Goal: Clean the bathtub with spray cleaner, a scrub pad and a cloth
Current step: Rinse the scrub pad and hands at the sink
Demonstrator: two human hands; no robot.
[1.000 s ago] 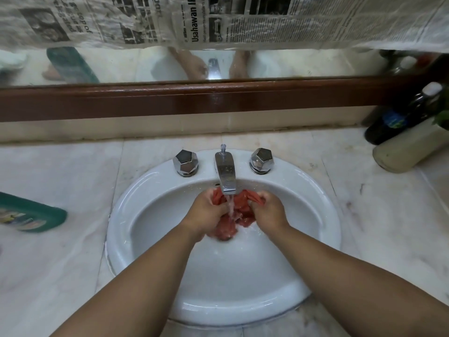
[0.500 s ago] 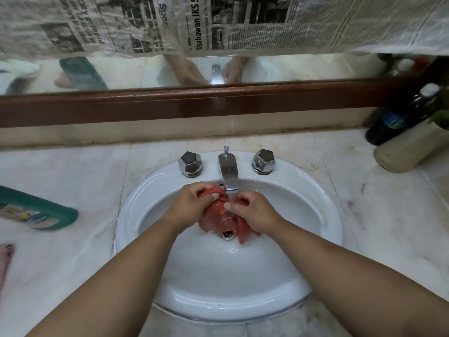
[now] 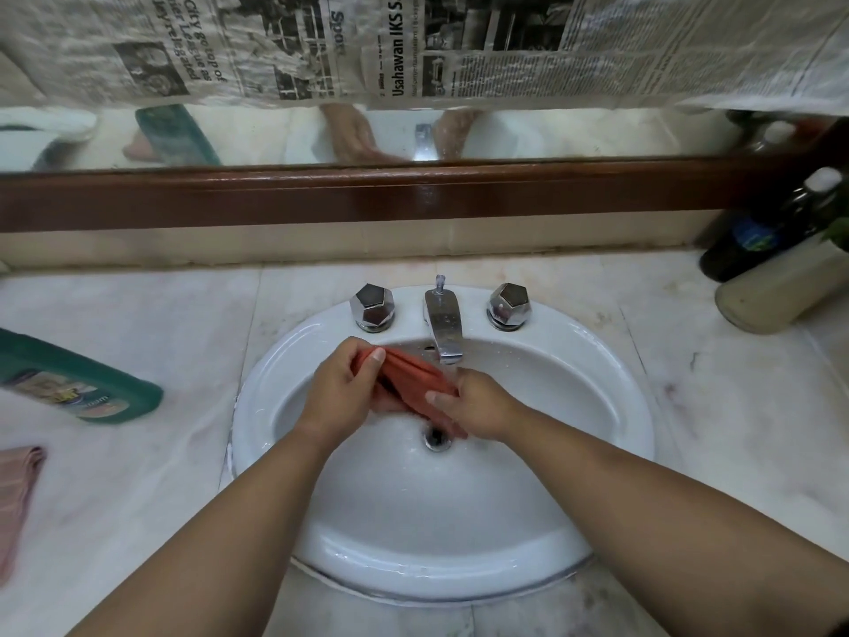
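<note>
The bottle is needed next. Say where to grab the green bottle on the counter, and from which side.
Grip the green bottle across its broad middle, from above: it lies on its side on the marble counter, label up, far end out of frame.

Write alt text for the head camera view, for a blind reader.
The left hand and right hand grip a red cloth below the chrome faucet, over a white sink. A green bottle lies on the marble counter at left.

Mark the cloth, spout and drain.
cloth (image 3: 413, 378): head view, on its folded red middle.
spout (image 3: 443, 325): head view, on its chrome top face.
drain (image 3: 434, 441): head view, on the metal ring at the basin bottom.
</note>
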